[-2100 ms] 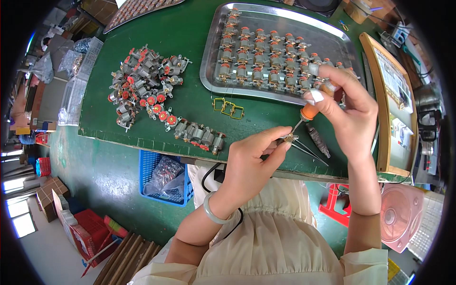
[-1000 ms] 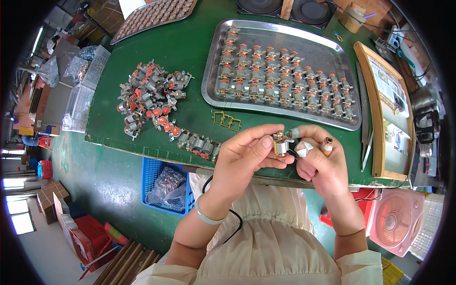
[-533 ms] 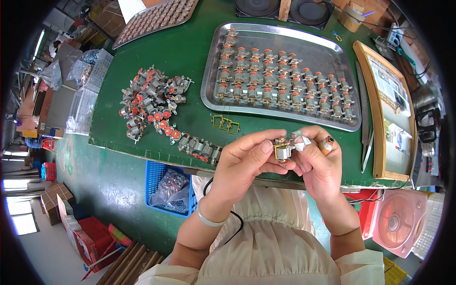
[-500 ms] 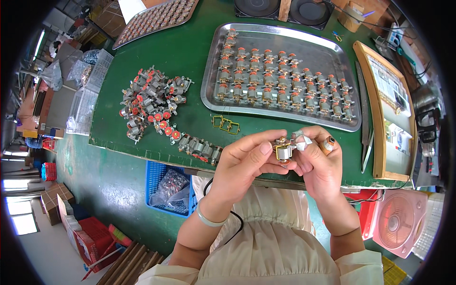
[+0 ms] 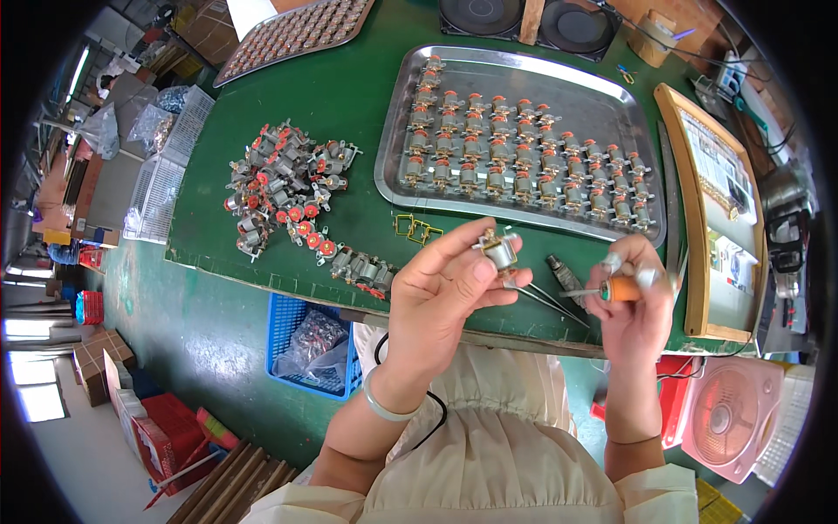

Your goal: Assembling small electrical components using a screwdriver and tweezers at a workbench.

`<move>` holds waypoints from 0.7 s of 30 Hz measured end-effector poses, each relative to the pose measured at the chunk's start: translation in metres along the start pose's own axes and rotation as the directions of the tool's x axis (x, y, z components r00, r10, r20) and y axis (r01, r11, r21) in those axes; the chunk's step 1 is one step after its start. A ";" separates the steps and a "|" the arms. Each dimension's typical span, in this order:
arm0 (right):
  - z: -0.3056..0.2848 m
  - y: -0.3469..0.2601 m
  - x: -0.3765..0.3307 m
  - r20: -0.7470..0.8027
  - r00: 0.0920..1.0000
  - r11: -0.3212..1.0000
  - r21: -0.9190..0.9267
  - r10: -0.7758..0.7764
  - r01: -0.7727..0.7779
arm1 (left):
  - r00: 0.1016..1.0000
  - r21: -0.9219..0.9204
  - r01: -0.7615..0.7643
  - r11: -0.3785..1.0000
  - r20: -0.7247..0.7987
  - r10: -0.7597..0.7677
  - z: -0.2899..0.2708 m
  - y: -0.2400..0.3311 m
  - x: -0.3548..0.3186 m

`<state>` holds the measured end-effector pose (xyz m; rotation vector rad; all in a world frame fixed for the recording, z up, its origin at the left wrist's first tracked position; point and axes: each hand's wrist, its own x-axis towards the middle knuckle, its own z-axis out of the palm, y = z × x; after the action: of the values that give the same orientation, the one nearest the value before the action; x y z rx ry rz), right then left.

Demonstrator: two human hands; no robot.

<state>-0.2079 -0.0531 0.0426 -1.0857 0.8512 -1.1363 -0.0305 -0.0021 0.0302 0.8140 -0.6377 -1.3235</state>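
My left hand [image 5: 443, 288] pinches a small silver motor [image 5: 500, 253] with a yellow metal frame around it, held above the table's front edge. Off to its right, my right hand [image 5: 642, 306] is closed around an orange-handled tool [image 5: 621, 289] with a thin metal shaft pointing left; motion blurs it, and its exact kind is unclear. Pale wraps cover some right fingertips. Between the hands lie a dark-handled tool [image 5: 566, 276] and a pair of tweezers [image 5: 555, 306]. Two loose yellow frames [image 5: 416, 229] rest beyond my left hand.
A metal tray [image 5: 576, 87] with rows of motors stands ahead. At left is a heap of motors [image 5: 279, 170], trailing in a line toward me. A second filled tray [image 5: 297, 35] sits far left, a wooden-framed board [image 5: 694, 210] at right. A blue basket [image 5: 278, 341] stands below the table.
My hands have parted: the right moved right, and its orange-handled tool now points left. My left hand keeps the motor, raised slightly. The tools between the hands have come into view.
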 end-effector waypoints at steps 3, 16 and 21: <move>0.016 -0.002 -0.016 0.062 0.997 0.994 0.102 -0.048 0.042 | 0.998 -0.229 0.031 0.973 -0.051 -0.044 0.003 0.001 -0.001; 0.020 0.029 -0.015 0.439 0.594 0.284 -0.588 -0.674 0.757 | 0.989 -0.238 0.005 0.971 -0.145 -0.041 0.013 0.000 0.000; 0.023 0.034 -0.017 0.396 0.600 0.319 -0.579 -0.695 0.751 | 0.984 -0.307 0.030 0.951 -0.159 -0.082 0.015 -0.001 0.000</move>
<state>-0.1814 -0.0296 0.0160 -2.3451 0.7403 -1.5280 -0.0430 -0.0048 0.0376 0.6871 -0.2672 -1.3460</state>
